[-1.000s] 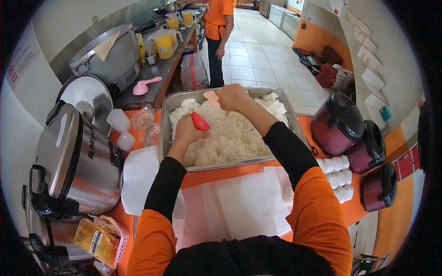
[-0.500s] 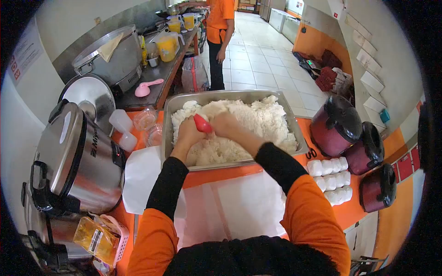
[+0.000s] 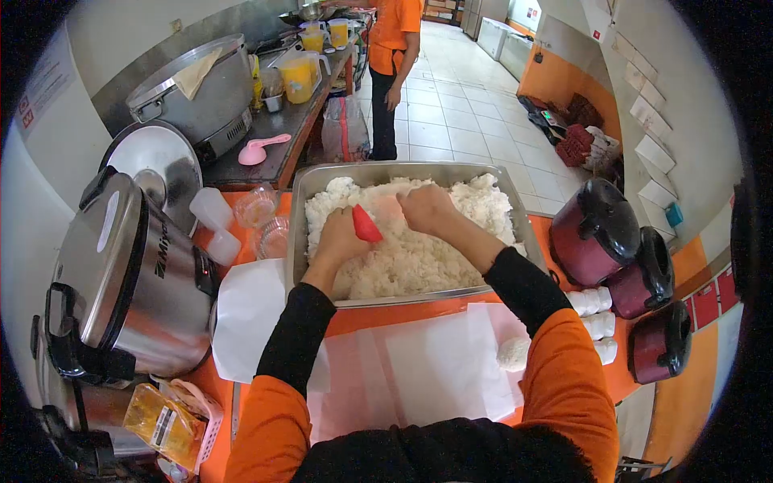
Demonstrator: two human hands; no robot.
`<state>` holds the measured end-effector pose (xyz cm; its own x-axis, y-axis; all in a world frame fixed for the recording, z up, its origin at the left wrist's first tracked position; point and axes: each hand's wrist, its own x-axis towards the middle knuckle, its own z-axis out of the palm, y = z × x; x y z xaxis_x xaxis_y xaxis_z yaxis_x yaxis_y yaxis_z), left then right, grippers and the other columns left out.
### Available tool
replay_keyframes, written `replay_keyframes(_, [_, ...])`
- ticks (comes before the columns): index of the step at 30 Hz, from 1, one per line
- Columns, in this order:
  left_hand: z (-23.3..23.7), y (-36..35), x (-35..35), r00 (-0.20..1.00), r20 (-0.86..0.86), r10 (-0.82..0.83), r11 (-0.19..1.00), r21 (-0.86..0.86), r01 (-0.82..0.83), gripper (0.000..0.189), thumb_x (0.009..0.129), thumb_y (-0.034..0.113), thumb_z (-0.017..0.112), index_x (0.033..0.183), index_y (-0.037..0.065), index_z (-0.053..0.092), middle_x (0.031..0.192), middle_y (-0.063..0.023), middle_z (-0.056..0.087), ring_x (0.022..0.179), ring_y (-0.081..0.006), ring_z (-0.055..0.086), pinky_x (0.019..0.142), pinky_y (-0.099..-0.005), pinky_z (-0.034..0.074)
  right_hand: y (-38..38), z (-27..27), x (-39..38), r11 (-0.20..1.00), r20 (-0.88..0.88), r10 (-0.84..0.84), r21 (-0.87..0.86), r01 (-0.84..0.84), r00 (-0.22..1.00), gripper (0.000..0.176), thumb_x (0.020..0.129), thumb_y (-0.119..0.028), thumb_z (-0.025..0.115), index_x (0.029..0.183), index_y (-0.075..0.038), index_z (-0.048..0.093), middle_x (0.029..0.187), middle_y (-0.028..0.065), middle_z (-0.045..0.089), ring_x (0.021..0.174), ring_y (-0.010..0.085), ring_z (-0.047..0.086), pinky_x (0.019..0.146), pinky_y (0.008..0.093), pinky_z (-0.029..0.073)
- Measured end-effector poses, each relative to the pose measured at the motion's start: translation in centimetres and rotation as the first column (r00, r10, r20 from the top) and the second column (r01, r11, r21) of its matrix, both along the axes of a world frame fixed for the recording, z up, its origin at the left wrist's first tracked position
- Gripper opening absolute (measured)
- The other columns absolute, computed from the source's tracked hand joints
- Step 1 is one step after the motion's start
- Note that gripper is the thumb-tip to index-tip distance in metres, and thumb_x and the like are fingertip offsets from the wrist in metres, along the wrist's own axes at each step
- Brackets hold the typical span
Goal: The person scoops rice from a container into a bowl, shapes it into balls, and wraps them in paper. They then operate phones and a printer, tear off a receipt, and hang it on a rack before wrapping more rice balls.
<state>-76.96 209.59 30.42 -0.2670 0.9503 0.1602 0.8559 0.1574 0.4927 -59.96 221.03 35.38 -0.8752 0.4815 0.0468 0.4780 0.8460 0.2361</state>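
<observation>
A large metal tray [image 3: 403,301] full of white rice [image 3: 411,262] stands on the orange table. Over its left part, my left hand [image 3: 341,235] is closed on a red scoop [image 3: 365,225]. Above the rice to the right of it, my right hand [image 3: 427,208] is closed around something pinkish and blurred, which I cannot make out. White paper sheets [image 3: 435,354] lie in front of the tray, with a round white lump of rice [image 3: 513,353] at their right edge.
A big steel rice cooker [image 3: 165,282] and a pink basket [image 3: 211,427] stand left. Plastic containers [image 3: 258,206] sit beside the tray. Dark red cookers [image 3: 592,225] and white wrapped bundles [image 3: 597,325] are right. A person in orange [image 3: 394,48] stands beyond the table.
My right hand has moved right and up, away from my left hand. The red scoop now points more downward. The round lump of rice by the papers has come into fuller view.
</observation>
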Motion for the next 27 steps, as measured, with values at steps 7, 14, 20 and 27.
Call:
replay_keyframes(7, [0.5,0.0,0.1,1.0,0.018,-0.014,0.999,-0.039,0.014,0.079,0.052,0.034,0.086,0.114,-0.001,0.053,0.114,-0.0208,0.047,0.109,-0.0398,0.05,0.092,-0.0436,0.046,-2.1,-2.6,0.6,0.989,-0.01,-0.074,-0.131,0.072,0.997,0.037,0.086,-0.028,0.053,0.119,-0.013,0.055,0.075,0.0145,0.067,0.066,0.0326,0.066,0.059,0.046,0.051])
replay_keyframes(14, [-0.4,-0.1,-0.9,0.983,0.068,-0.17,0.984,0.054,0.167,0.084,0.051,0.034,0.087,0.119,0.0,0.052,0.116,-0.0211,0.049,0.11,-0.0393,0.05,0.093,-0.0429,0.045,-4.5,2.8,5.1,0.991,-0.078,-0.134,0.018,0.136,0.988,0.031,0.085,-0.017,0.052,0.114,-0.01,0.058,0.074,0.0114,0.068,0.066,0.0281,0.067,0.055,0.0425,0.052])
replay_keyframes(20, [-1.0,-0.2,-1.3,0.952,0.099,-0.289,0.956,0.092,0.28,0.088,0.05,0.033,0.087,0.123,0.0,0.052,0.115,-0.0207,0.057,0.108,-0.0371,0.054,0.092,-0.0407,0.046,-0.9,-2.0,4.7,0.964,0.126,-0.232,0.16,0.211,0.965,0.039,0.088,-0.024,0.051,0.124,-0.008,0.053,0.07,0.0051,0.067,0.063,0.0249,0.066,0.054,0.0387,0.051])
replay_keyframes(27, [-1.4,0.4,-1.0,0.939,0.138,-0.315,0.949,0.062,0.309,0.085,0.051,0.031,0.087,0.122,0.0,0.052,0.11,-0.0204,0.061,0.103,-0.0355,0.059,0.09,-0.0393,0.047,-0.8,-2.3,4.8,0.941,-0.048,-0.293,-0.193,0.279,0.955,0.03,0.083,-0.028,0.056,0.1,-0.005,0.063,0.081,0.0158,0.068,0.078,0.0305,0.068,0.068,0.0425,0.053])
